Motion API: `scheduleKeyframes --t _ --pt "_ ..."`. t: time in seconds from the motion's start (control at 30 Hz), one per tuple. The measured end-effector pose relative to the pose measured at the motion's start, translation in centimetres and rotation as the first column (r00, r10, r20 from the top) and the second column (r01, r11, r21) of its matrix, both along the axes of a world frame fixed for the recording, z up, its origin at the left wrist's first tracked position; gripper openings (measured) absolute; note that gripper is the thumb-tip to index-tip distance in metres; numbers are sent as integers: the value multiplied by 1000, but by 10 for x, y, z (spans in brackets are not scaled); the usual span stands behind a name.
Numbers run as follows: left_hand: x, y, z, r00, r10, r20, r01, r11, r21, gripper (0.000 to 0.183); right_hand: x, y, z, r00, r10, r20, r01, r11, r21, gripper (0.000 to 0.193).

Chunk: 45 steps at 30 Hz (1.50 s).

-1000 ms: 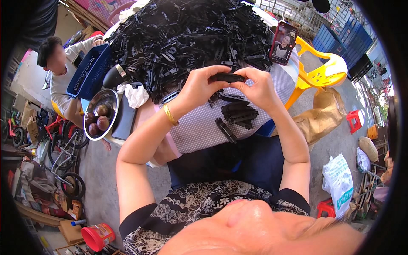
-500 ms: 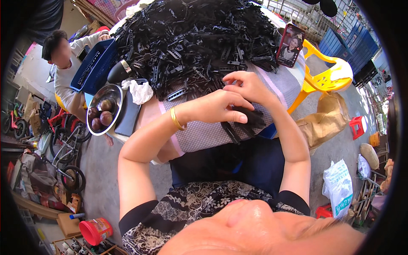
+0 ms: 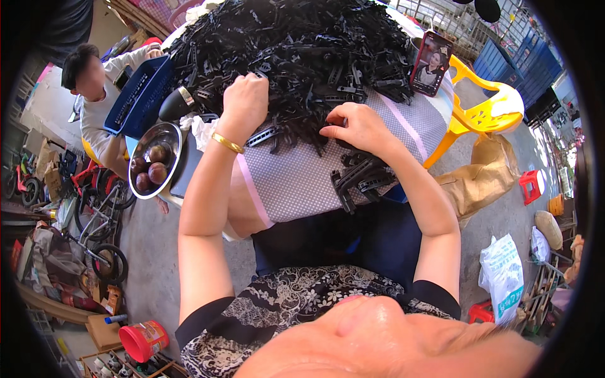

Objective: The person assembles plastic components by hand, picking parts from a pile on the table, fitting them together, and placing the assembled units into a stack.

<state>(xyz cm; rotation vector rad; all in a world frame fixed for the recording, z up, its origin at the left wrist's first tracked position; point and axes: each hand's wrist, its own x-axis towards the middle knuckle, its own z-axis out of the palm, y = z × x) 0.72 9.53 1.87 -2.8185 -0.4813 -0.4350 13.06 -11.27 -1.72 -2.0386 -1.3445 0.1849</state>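
A big heap of black slotted plastic parts (image 3: 302,50) covers the far side of the table. My left hand (image 3: 247,104) is closed over the heap's left front; its fingertips face away and whatever they hold is hidden. Farther right, my right hand (image 3: 360,128) curls thumb and fingers around black plastic parts at the heap's front edge. Below that hand, a small cluster of black parts (image 3: 362,176) lies by the near edge of the grey patterned tablecloth (image 3: 293,189).
Left on the table are a metal bowl (image 3: 138,186) of dark round fruit, crumpled white tissue (image 3: 203,131) and a blue basket (image 3: 140,94). A phone (image 3: 431,64) stands at the right, near a yellow chair (image 3: 498,108). Another person (image 3: 94,94) is at the far left.
My left hand has moved up and left, away from the near cluster to the heap. My right hand has shifted slightly down and left. The near cluster is now uncovered.
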Motion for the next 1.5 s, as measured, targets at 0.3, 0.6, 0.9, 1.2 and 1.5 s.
scheduleKeyframes --t 0.3,0.6,0.9,1.2,1.5 --pt "14 -13 -9 962 -181 207 221 956 -193 13 14 1 -13 985 -23 170 18 999 28 22" --pt "9 -20 -11 988 -150 40 155 969 -192 27 23 -15 0 942 -92 323 109 993 -34 30" --pt "15 -47 -6 782 -262 565 527 763 -375 26 14 -25 18 690 284 -665 126 858 498 21" --pt "15 -64 -10 751 -356 557 659 462 -593 38 2 -24 14 602 328 -728 205 818 538 19" --pt "16 -69 -14 856 -140 498 488 -99 -867 38 1 -26 16 814 105 -571 201 872 447 18"
